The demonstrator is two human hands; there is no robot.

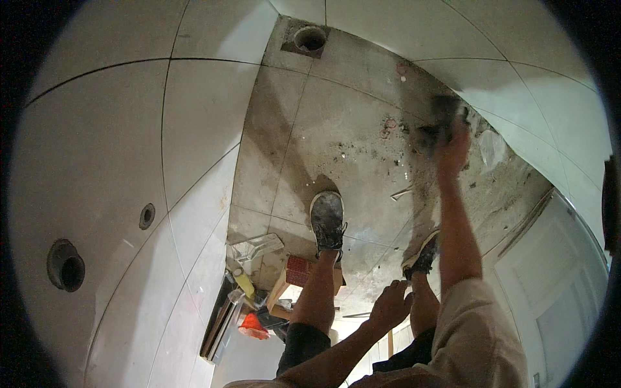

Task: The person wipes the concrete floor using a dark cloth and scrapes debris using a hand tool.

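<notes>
- Grey concrete floor point(336, 123) lay dusty between white wall tiles point(200, 110).
- Right hand point(451, 152) gripped a blurred dark tool point(445, 116) near the wall.
- Left hand point(390, 305) hung loosely curled, holding nothing.

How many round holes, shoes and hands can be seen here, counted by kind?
Round holes in the white wall tiles: 2
Round floor drain hole: 1
Dirty shoes: 2
Hands: 2, left hand, right hand
Total: 7

White wall tiles point(129, 129), floor drain hole point(310, 39), white door point(556, 278), orange object point(253, 325)
</notes>
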